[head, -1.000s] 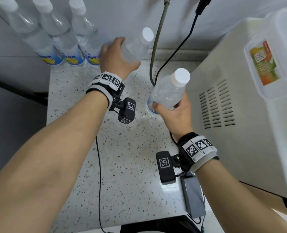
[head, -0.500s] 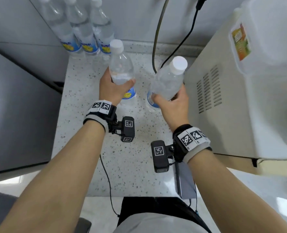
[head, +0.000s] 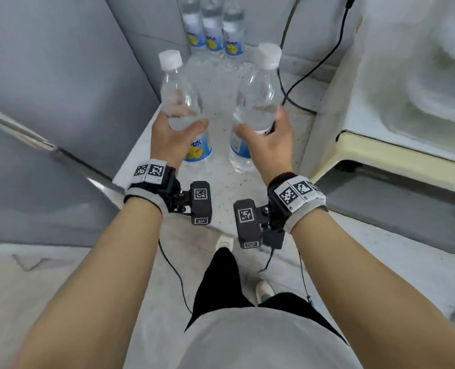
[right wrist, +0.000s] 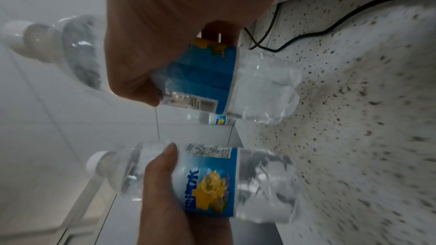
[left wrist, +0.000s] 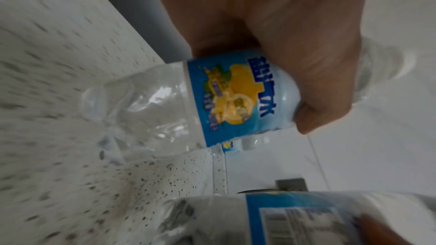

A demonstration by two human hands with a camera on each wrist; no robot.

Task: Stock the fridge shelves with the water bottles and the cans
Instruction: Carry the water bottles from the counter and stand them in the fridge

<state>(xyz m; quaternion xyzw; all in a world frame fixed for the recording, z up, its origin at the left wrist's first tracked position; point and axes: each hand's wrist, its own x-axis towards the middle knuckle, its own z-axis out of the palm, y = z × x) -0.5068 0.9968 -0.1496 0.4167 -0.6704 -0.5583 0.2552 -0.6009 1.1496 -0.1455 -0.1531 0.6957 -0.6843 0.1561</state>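
My left hand (head: 171, 131) grips a clear water bottle (head: 179, 102) with a white cap and a blue and yellow label, held upright above the speckled counter (head: 221, 83). My right hand (head: 269, 139) grips a second, like bottle (head: 258, 102) just to its right. The left wrist view shows the left hand (left wrist: 283, 47) wrapped round the bottle (left wrist: 188, 103) at its label. In the right wrist view my right hand (right wrist: 165, 34) holds its bottle (right wrist: 235, 85), with the other bottle (right wrist: 224, 183) below it. Three more bottles (head: 213, 33) stand at the back of the counter.
A grey fridge side (head: 48, 89) rises to the left of the counter. A white appliance (head: 407, 89) stands to the right. Black and grey cables (head: 325, 59) hang down the back wall onto the counter. Below me are my legs and the tiled floor (head: 34, 275).
Both hands have drawn back from the wall toward me with a bottle each, and both bottles now stand more upright. My view has pulled back and more of the floor shows.
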